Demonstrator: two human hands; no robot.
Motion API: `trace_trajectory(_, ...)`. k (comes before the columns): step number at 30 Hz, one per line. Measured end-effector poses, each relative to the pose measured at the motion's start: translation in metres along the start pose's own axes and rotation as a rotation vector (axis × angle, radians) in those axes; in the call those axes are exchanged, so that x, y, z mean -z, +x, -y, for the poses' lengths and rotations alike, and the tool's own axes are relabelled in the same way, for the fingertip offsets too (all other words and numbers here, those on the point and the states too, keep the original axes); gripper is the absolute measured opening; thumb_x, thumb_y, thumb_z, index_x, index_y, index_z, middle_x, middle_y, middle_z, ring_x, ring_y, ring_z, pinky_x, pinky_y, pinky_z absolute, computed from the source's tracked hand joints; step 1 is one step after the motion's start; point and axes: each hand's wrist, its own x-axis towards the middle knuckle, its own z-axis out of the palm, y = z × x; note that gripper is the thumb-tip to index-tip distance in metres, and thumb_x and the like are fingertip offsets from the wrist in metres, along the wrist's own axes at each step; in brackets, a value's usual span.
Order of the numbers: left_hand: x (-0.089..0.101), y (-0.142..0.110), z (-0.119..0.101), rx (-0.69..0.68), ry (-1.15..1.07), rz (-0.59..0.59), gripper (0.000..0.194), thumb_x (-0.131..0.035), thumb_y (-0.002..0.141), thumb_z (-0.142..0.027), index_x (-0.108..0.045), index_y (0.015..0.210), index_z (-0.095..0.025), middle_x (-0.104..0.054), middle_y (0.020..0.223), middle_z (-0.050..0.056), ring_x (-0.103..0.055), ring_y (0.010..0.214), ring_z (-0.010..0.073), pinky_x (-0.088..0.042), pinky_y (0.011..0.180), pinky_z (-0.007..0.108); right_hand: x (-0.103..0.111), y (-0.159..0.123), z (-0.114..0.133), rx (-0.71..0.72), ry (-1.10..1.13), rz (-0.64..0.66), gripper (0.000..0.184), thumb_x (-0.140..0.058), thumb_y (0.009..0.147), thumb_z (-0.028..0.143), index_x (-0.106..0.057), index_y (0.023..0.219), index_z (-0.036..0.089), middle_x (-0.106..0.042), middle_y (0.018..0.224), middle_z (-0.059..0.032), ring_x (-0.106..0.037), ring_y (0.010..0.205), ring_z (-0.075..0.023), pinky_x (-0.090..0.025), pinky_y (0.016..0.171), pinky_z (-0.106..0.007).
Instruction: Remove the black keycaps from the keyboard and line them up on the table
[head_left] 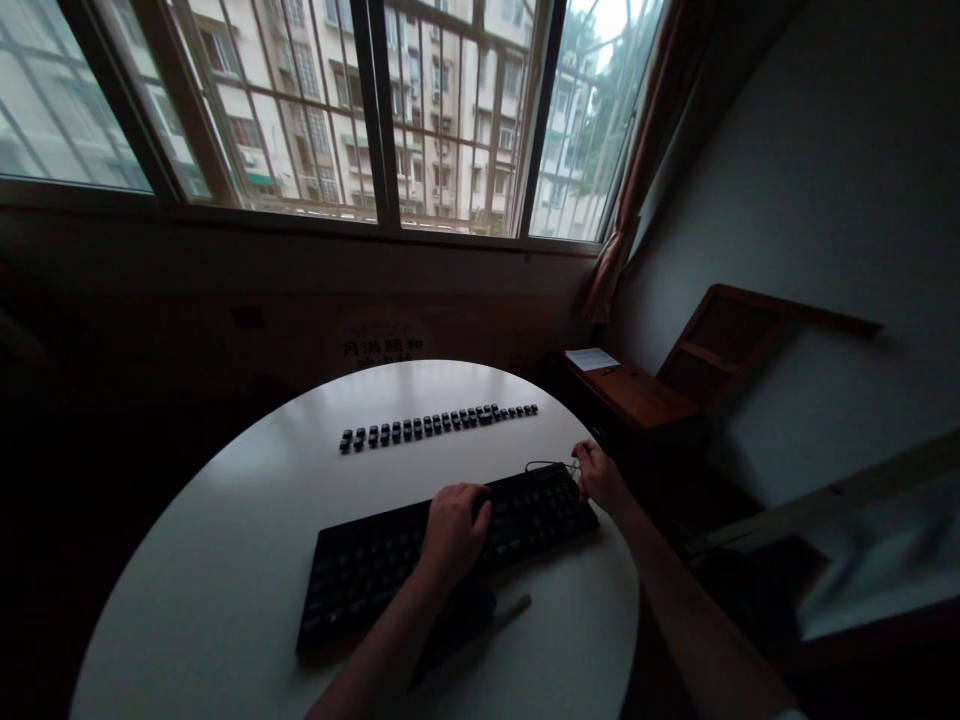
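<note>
A black keyboard lies at a slant on the white round table. My left hand rests over its middle, fingers curled toward the far edge and thumb bent in; the fingertips are partly hidden. At the keyboard's far right end, my right hand pinches a thin wire tool that looks like a wire keycap puller, close above the keys. Farther back, small black keycaps stand lined up in rows.
A dark object with a pale stick-like handle lies in front of the keyboard, partly behind my left forearm. A thin dark cable curves behind the keyboard. Beyond the table stand a wooden cabinet bearing a paper, and a barred window.
</note>
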Motion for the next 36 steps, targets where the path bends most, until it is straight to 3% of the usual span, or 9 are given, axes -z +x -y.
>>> trace_trajectory(6,-0.001,-0.001,0.001,-0.003,-0.016,-0.005,0.016,-0.057,0.085,-0.021,-0.067,0.098,-0.02,-0.071,0.101,0.006,-0.06,0.1,0.0247,-0.04,0.097,0.043,-0.003,-0.002,-0.002,0.046,-0.019,0.02,0.038,-0.029,0.093,0.052,-0.051,0.093,0.021,-0.041,0.041,0.0072,-0.046,0.032,-0.0154,-0.032,0.034,-0.023)
trace_trajectory(10,0.0,-0.001,0.0,-0.005,-0.014,-0.005,0.016,-0.056,0.085,-0.021,-0.067,0.097,-0.02,-0.071,0.1,0.006,-0.061,0.1,0.0247,-0.041,0.096,0.042,-0.003,-0.007,-0.001,0.107,-0.053,0.003,0.035,-0.031,0.093,0.05,-0.052,0.088,0.022,-0.045,0.046,0.005,-0.047,0.038,-0.0154,-0.033,0.039,-0.024)
trace_trajectory(17,-0.001,-0.001,0.0,-0.003,-0.004,0.004,0.017,-0.056,0.086,-0.021,-0.067,0.099,-0.02,-0.071,0.101,0.006,-0.061,0.101,0.0247,-0.04,0.096,0.042,-0.007,-0.021,0.001,0.214,-0.107,-0.106,0.029,-0.037,0.091,0.043,-0.054,0.084,0.021,-0.057,0.063,-0.0011,-0.055,0.057,-0.0178,-0.039,0.056,-0.026)
trace_trajectory(22,-0.002,-0.001,0.002,0.003,-0.002,-0.008,0.017,-0.057,0.085,-0.021,-0.067,0.098,-0.02,-0.07,0.101,0.006,-0.06,0.101,0.0244,-0.04,0.096,0.041,-0.017,-0.03,-0.004,0.208,-0.06,-0.274,0.031,-0.033,0.093,0.043,-0.053,0.089,0.019,-0.061,0.074,-0.0062,-0.056,0.062,-0.019,-0.041,0.058,-0.027)
trace_trajectory(27,-0.001,-0.001,0.001,0.003,0.002,-0.005,0.016,-0.057,0.085,-0.02,-0.067,0.098,-0.02,-0.071,0.1,0.006,-0.061,0.1,0.0242,-0.04,0.095,0.041,-0.023,-0.033,-0.01,0.171,0.013,-0.379,0.039,-0.03,0.095,0.049,-0.053,0.093,0.018,-0.059,0.068,-0.0054,-0.054,0.057,-0.0184,-0.039,0.052,-0.026)
trace_trajectory(36,-0.002,-0.001,0.001,-0.012,0.044,-0.005,0.017,-0.057,0.085,-0.022,-0.068,0.097,-0.021,-0.07,0.1,0.006,-0.06,0.1,0.0247,-0.04,0.095,0.041,-0.023,-0.035,-0.013,0.127,0.105,-0.414,0.047,-0.03,0.095,0.058,-0.053,0.095,0.018,-0.05,0.058,-0.0006,-0.05,0.05,-0.0167,-0.04,0.049,-0.026)
